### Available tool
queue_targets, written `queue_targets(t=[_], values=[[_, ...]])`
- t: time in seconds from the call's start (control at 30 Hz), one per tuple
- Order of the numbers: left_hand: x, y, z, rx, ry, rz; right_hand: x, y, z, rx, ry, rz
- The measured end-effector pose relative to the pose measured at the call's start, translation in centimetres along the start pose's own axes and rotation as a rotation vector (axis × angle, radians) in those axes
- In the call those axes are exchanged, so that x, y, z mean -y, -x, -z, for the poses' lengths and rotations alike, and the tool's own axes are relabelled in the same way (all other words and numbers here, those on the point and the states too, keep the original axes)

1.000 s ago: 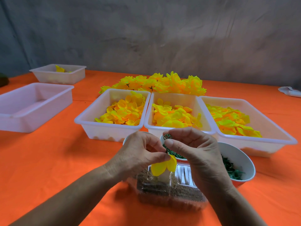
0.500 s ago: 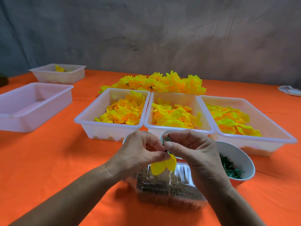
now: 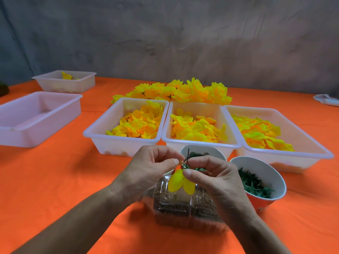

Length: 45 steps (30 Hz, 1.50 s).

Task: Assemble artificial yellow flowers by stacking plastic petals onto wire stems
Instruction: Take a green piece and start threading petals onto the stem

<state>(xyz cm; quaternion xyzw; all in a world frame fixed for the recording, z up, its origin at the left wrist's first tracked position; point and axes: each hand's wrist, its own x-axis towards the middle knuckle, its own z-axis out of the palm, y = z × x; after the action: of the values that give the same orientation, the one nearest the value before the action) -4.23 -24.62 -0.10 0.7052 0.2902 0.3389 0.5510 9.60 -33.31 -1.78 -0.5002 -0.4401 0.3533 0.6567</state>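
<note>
Both hands meet above a clear plastic box [image 3: 185, 209] near the table's front. My left hand [image 3: 148, 171] pinches a thin dark wire stem [image 3: 188, 154] that sticks up between the fingertips. A yellow petal piece [image 3: 178, 181] hangs on the stem below the fingers. My right hand [image 3: 212, 178] pinches the stem and a small green part just above the petals. Three white trays hold loose yellow petals: left [image 3: 126, 140], middle [image 3: 201, 143], right [image 3: 286, 156]. Finished yellow flowers [image 3: 179, 91] lie piled behind them.
Two bowls stand behind the hands: one with dark rings [image 3: 216, 153], one with green leaf parts [image 3: 266, 171]. An empty white tray [image 3: 36, 114] and a smaller tray [image 3: 64, 81] sit at the left. A white cloth [image 3: 326, 99] lies far right on the orange tablecloth [image 3: 55, 171].
The hands have parted slightly and the wire stem now shows sticking up between them. The green part has slid down the stem toward the petals.
</note>
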Motion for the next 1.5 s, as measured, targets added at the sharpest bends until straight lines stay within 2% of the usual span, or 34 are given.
queue_targets(t=[0.13, 0.33, 0.5, 0.73, 0.9, 1.13, 1.27, 1.37, 1.5], values=[[0.1, 0.5, -0.2, -0.008, -0.028, -0.088, 0.1, 0.3, 0.1, 0.018, 0.010, 0.016], [0.1, 0.5, -0.4, -0.068, -0.091, -0.147, 0.5, -0.1, 0.7, 0.069, 0.178, 0.095], [0.0, 0.3, -0.2, -0.110, -0.274, -0.239, 0.4, -0.6, 0.7, 0.055, 0.245, 0.179], [-0.4, -0.1, 0.0, -0.055, -0.401, -0.373, -0.5, -0.8, 0.8, 0.006, 0.305, 0.306], [-0.7, -0.2, 0.1, -0.016, -0.546, -0.497, -0.6, -0.8, 0.8, -0.019, 0.432, 0.398], [-1.1, -0.2, -0.1, 0.011, -0.699, -0.576, -0.3, -0.4, 0.7, -0.031, 0.506, 0.401], [-0.8, -0.1, 0.1, 0.001, -0.498, -0.408, 0.3, -0.1, 0.8, 0.010, 0.364, 0.240], [-0.5, 0.2, 0.0, -0.051, -0.377, -0.319, 0.5, -0.1, 0.6, 0.008, 0.399, 0.251], [-0.8, 0.2, -0.4, -0.099, -0.242, -0.313, 0.6, -0.4, 0.1, -0.012, 0.431, 0.259]])
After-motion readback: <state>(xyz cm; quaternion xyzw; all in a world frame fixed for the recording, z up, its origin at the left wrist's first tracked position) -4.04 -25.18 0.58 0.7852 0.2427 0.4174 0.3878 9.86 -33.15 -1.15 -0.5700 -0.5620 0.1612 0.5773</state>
